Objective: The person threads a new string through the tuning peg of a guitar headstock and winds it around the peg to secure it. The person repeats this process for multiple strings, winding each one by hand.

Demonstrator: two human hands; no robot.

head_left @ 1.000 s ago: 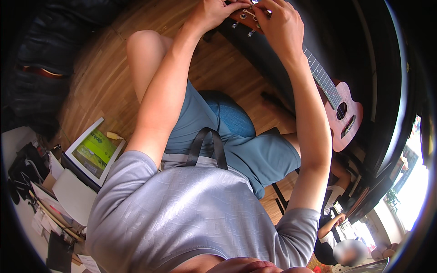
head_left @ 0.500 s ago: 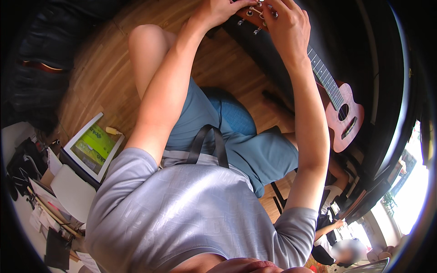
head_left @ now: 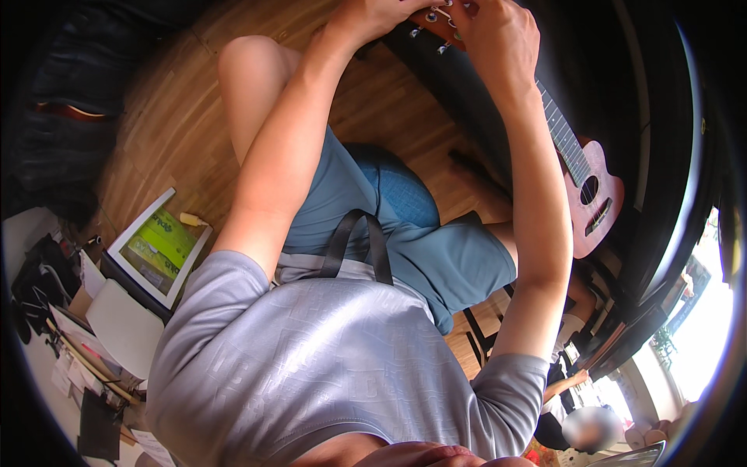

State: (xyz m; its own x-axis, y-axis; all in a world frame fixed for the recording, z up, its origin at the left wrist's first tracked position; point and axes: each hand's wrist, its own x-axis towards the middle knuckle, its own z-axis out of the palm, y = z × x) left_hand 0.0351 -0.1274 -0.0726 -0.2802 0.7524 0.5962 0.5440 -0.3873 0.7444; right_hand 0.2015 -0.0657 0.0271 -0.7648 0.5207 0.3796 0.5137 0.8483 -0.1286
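Note:
At the upper edge, both hands meet at an orange-brown headstock (head_left: 441, 29) with shiny metal tuning pegs. My left hand (head_left: 375, 15) comes in from its left side, thumb and fingers drawn together over the top end; the upper edge cuts off the fingertips. Over the right side of the headstock, my right hand (head_left: 502, 37) is closed, fingers bent inward near the pegs. Whatever either hand pinches is hidden. Beyond my right forearm lies a pinkish ukulele (head_left: 609, 175) with a dark fretboard; my forearm covers part of its body. I cannot tell whether the headstock belongs to it.
A black padded surface (head_left: 412, 66) runs under the instruments. On the left stand a white-framed tray (head_left: 177, 289) with a green packet (head_left: 159, 237), and a white chair (head_left: 124, 327). Another person (head_left: 556, 389) sits at the lower right near a bright window (head_left: 704, 327).
My right hand and forearm have shifted slightly right, and its fingers are curled further over the pegs. The headstock has moved a little; my left hand has lifted slightly.

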